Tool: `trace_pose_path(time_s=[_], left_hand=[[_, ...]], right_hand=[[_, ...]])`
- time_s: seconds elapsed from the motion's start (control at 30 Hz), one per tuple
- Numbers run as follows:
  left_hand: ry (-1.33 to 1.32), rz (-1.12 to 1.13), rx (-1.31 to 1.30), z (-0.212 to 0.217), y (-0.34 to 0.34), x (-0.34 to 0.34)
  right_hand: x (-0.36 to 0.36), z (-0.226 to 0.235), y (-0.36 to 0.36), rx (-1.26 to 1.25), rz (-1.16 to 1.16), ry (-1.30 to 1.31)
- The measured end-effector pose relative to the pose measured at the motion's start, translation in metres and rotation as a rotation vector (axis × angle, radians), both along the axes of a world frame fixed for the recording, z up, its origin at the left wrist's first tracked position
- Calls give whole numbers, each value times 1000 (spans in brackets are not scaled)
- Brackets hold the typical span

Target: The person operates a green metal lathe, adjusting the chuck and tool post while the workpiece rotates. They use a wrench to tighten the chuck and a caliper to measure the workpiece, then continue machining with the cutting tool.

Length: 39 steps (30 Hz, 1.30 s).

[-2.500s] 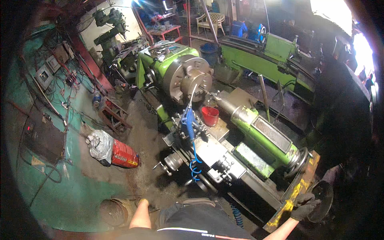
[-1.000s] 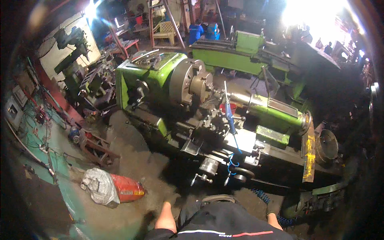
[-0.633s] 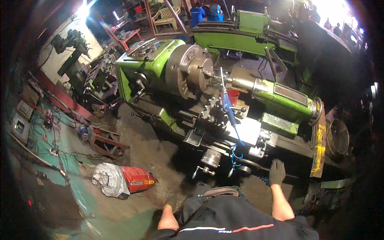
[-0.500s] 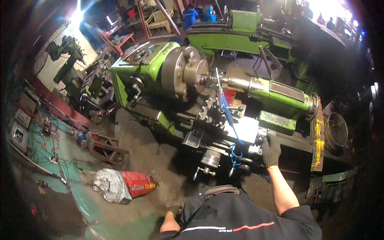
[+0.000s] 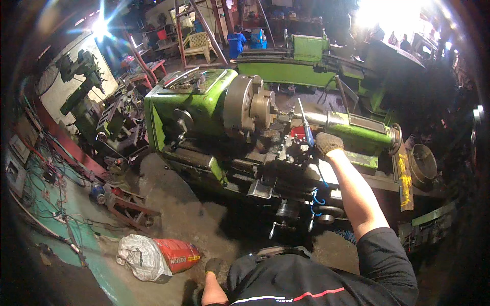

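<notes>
My right hand (image 5: 328,145), in a dark knitted glove, reaches over the lathe carriage with its fingers curled. It is right beside the lower part of a blue air blow gun (image 5: 308,131), whose thin nozzle points up toward the chuck. Whether the fingers grip the gun or a lever behind it is hidden. A coiled blue hose (image 5: 317,198) hangs below. My left hand (image 5: 214,265), gloved too, hangs low near my waist; its fingers do not show clearly. The lathe's large chuck (image 5: 240,106) holds a round metal workpiece (image 5: 262,109), and the tailstock (image 5: 357,127) faces it.
A red container (image 5: 297,131) sits behind the blow gun. Crank handles (image 5: 275,227) stick out at the carriage front. A red and white sack (image 5: 162,256) lies on the floor at left. Another green lathe (image 5: 291,71) stands beyond, with a person in blue (image 5: 236,45) farther back.
My right hand has moved from the carriage's right front up and forward to beside the blow gun. The view has shifted, and my gloved left hand now shows.
</notes>
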<state>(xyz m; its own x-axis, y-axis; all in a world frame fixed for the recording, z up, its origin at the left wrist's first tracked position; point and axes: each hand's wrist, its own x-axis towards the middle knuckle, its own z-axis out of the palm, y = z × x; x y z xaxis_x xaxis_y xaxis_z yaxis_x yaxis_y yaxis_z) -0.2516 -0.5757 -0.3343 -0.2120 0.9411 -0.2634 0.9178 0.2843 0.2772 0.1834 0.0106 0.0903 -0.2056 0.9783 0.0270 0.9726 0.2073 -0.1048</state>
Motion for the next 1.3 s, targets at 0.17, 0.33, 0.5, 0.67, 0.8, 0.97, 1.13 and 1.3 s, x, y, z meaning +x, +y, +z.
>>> trace_pose_path(time_s=[0.17,0.33,0.5,0.67,0.8,0.97,1.13,1.3], left_hand=[[-395,402,-401,2,-24,-13],[-649,719,-669,4,-38,-15],[-712,841,-679,-1,-45,-17],[-779,950,-666,-1,-45,-18],[-860,1086,-638,0,-47,-16],[-916,1278,-580,12,-38,-7],[-674,672,-545,21,-44,8],[-618,791,-622,4,-34,20]], right_hand=[[-9,-3,0,-41,-64,-26],[-9,-5,3,-24,-113,-30],[-10,-4,3,-41,-127,-23],[-14,9,-5,-95,-121,-50],[-16,12,-9,-105,-121,-32],[-15,8,-6,-107,-139,-30],[-6,-9,7,-80,-129,-25],[-3,-2,4,-70,-102,0]])
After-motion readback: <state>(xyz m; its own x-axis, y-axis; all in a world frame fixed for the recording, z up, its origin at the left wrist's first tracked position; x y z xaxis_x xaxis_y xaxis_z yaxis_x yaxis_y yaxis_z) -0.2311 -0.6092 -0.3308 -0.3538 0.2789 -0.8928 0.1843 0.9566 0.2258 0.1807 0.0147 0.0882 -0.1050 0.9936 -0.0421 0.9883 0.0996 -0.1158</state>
